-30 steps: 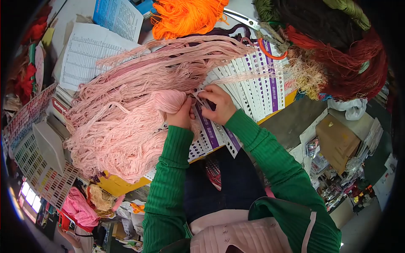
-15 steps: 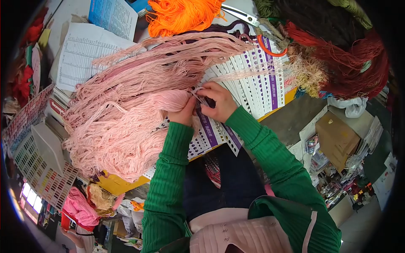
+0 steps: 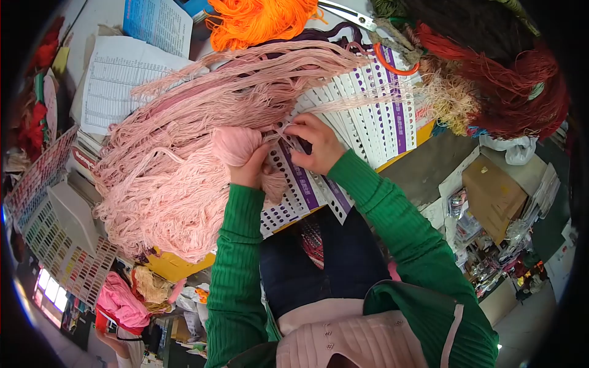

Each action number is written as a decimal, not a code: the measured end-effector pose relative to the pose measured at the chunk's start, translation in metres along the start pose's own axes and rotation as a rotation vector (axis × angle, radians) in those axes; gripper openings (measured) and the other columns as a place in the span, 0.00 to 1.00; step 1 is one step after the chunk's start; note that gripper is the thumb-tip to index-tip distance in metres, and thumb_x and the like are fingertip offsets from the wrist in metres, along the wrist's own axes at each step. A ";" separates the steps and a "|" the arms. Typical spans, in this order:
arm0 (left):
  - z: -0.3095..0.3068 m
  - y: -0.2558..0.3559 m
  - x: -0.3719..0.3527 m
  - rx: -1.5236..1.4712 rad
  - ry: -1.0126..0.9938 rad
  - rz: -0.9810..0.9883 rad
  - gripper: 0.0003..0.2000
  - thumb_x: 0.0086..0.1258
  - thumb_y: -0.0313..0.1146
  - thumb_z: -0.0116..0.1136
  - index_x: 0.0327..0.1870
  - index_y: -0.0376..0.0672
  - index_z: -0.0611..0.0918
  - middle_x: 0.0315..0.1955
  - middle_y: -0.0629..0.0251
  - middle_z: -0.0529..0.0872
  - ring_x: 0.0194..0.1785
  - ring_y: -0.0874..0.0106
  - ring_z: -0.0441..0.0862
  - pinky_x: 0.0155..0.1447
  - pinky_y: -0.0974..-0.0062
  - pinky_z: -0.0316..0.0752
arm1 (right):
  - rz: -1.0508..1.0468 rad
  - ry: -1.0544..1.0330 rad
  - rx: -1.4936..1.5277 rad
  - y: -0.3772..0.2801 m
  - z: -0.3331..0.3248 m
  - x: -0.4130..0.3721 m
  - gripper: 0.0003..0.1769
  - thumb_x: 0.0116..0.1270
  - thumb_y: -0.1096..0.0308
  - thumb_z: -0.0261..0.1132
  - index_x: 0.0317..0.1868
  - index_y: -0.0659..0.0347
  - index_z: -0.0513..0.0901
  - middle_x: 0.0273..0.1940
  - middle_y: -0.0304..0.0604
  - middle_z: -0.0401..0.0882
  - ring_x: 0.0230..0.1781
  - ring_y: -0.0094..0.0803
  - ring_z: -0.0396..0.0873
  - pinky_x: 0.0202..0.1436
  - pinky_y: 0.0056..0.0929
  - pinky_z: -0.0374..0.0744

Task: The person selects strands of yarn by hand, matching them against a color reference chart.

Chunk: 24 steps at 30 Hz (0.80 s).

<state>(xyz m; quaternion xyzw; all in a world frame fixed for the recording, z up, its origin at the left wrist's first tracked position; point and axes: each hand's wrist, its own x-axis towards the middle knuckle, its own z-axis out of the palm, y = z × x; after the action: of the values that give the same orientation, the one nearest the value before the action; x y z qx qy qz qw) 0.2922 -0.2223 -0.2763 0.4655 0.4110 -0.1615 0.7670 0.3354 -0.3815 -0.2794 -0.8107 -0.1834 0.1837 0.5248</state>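
A gathered bunch of light pink thread [image 3: 236, 146] is gripped in my left hand [image 3: 250, 170], its rounded end bulging above the thumb. My right hand [image 3: 318, 147] is curled at the upper end of a white card strip with a purple band [image 3: 300, 175]. Its fingertips are at a thin pale piece there; whether this is thread or card edge I cannot make out. Left of both hands lies a big heap of loose pink thread [image 3: 165, 202]. Dustier pink skeins [image 3: 245, 80] stretch across the table above it.
Punched cards [image 3: 374, 116] fan out to the right, with pale strands across them. Orange thread [image 3: 261, 21], orange-handled scissors [image 3: 396, 66] and dark red skeins [image 3: 509, 92] lie along the back. A printed sheet [image 3: 123, 83] is at upper left; a cardboard box [image 3: 494, 190] stands at right.
My left hand has moved slightly left with the pink bunch, whose end now points more upward. My right hand stays almost in place, near the card's upper end.
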 end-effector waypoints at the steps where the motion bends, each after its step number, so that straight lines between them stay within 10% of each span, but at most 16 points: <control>1: 0.001 -0.002 0.002 0.002 0.000 0.001 0.07 0.50 0.22 0.55 0.30 0.38 0.73 0.15 0.67 0.72 0.13 0.78 0.66 0.15 0.84 0.60 | -0.008 0.004 -0.019 0.000 0.000 0.000 0.21 0.38 0.71 0.60 0.38 0.65 0.73 0.39 0.48 0.67 0.41 0.40 0.68 0.45 0.28 0.68; 10: 0.002 0.004 -0.014 -0.214 -0.050 -0.167 0.06 0.57 0.31 0.51 0.33 0.41 0.73 0.13 0.73 0.65 0.17 0.82 0.60 0.23 0.85 0.57 | -0.079 -0.012 -0.104 0.002 0.002 0.001 0.19 0.41 0.70 0.60 0.38 0.63 0.71 0.38 0.48 0.67 0.40 0.42 0.67 0.42 0.33 0.69; 14: -0.018 0.017 -0.027 -0.561 -0.520 -0.245 0.16 0.59 0.32 0.46 0.48 0.38 0.68 0.17 0.73 0.68 0.18 0.84 0.61 0.25 0.86 0.58 | -0.172 0.124 -0.157 0.008 0.007 -0.001 0.16 0.45 0.73 0.59 0.38 0.62 0.71 0.35 0.47 0.69 0.36 0.40 0.69 0.38 0.31 0.70; 20: 0.018 0.003 0.009 0.551 -0.344 -0.149 0.09 0.58 0.30 0.49 0.39 0.40 0.74 0.19 0.68 0.75 0.20 0.79 0.72 0.24 0.81 0.67 | 0.088 0.149 0.242 0.011 0.012 -0.001 0.14 0.47 0.81 0.54 0.37 0.63 0.71 0.31 0.46 0.71 0.30 0.35 0.72 0.34 0.24 0.71; 22: 0.000 -0.012 0.015 0.582 -0.105 0.251 0.08 0.58 0.30 0.49 0.37 0.39 0.74 0.21 0.69 0.75 0.25 0.78 0.73 0.27 0.79 0.69 | -0.021 0.126 -0.098 0.003 0.011 0.003 0.17 0.43 0.74 0.60 0.38 0.62 0.71 0.35 0.46 0.70 0.36 0.39 0.70 0.39 0.30 0.70; 24: -0.048 0.014 0.007 0.486 -0.078 0.047 0.15 0.58 0.31 0.47 0.47 0.38 0.70 0.30 0.64 0.76 0.28 0.74 0.74 0.29 0.77 0.70 | 0.016 0.110 -0.256 -0.001 0.018 0.005 0.22 0.38 0.64 0.64 0.38 0.59 0.71 0.36 0.45 0.69 0.40 0.42 0.66 0.42 0.36 0.66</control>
<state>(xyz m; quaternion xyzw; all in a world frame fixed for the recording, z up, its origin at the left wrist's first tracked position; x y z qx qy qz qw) 0.2821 -0.1739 -0.2846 0.6393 0.3194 -0.2556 0.6511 0.3301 -0.3644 -0.2857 -0.8813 -0.1698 0.1181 0.4250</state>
